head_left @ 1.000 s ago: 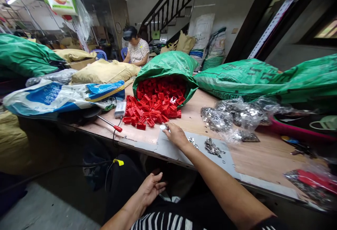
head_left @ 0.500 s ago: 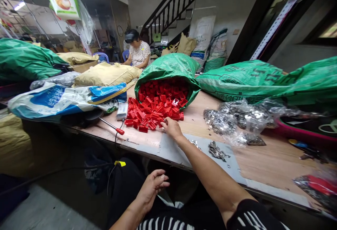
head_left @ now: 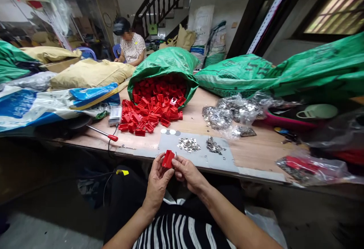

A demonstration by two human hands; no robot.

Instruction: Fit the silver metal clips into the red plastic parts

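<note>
In front of my body, just off the table's edge, my left hand (head_left: 158, 182) grips a small red plastic box-shaped part (head_left: 168, 159) with its open side showing. My right hand (head_left: 186, 171) is closed beside it, its fingertips against the part's right side. A thin grey metal stick (head_left: 176, 155) pokes up from the right fingers; its kind is too small to make out. Beyond the hands, a heap of the same red parts (head_left: 145, 113) spills from a green woven sack (head_left: 167, 61). On a grey sheet (head_left: 199, 160) lie two piles of small metal pieces, a flat shiny pile (head_left: 189, 145) and a darker pile (head_left: 215, 145).
Clear bags of metal pieces (head_left: 227, 114) lie to the right, near a pink basin (head_left: 280, 122). A red-handled rod (head_left: 104, 133) and a white-blue sack (head_left: 42, 106) are at left. Across the table sits a co-worker (head_left: 132, 48). Green sacks (head_left: 241, 74) line the back right.
My right hand has come back from the red heap towards my body. A red part is now between both hands, and my left hand, open before, has closed on it. The view has shifted right.
</note>
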